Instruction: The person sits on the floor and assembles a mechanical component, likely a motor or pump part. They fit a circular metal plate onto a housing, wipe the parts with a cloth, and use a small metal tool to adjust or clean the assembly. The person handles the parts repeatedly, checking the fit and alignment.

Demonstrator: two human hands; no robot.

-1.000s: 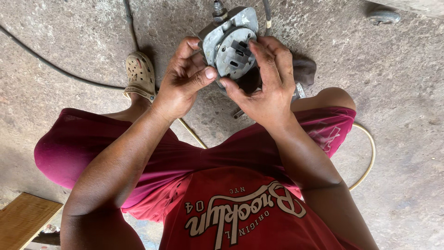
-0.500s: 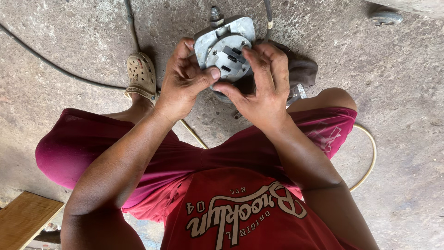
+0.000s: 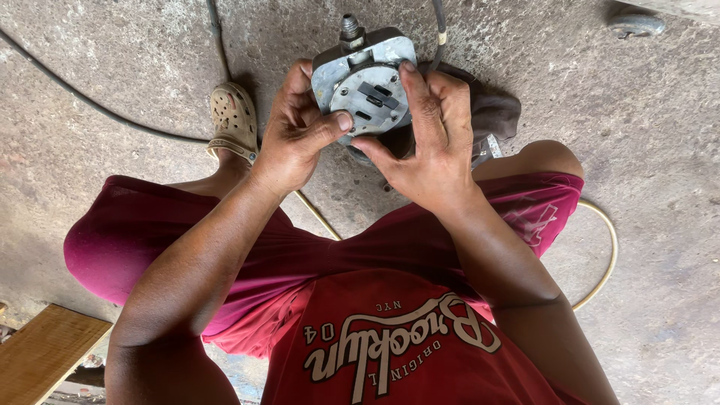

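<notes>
I hold a grey metal machine part point(image 3: 365, 88) above the concrete floor: a squarish housing with a round plate on its face, dark slots in the plate and a threaded stub at its top. My left hand point(image 3: 296, 135) grips its left side, thumb pressed on the plate's lower edge. My right hand point(image 3: 427, 139) clasps its right side, fingers spread over the plate's rim. Both hands hold it in front of my knees.
I squat in red shorts and a red shirt. A tan clog point(image 3: 232, 120) is on my left foot. A dark cable point(image 3: 97, 112) and a pale hose point(image 3: 600, 255) cross the concrete. A wooden plank point(image 3: 41, 360) lies at the lower left, a small metal piece point(image 3: 636, 24) at the upper right.
The part has turned in my hands and risen slightly. My left thumb has slid along the plate's edge, and my right fingers have moved up over the rim.
</notes>
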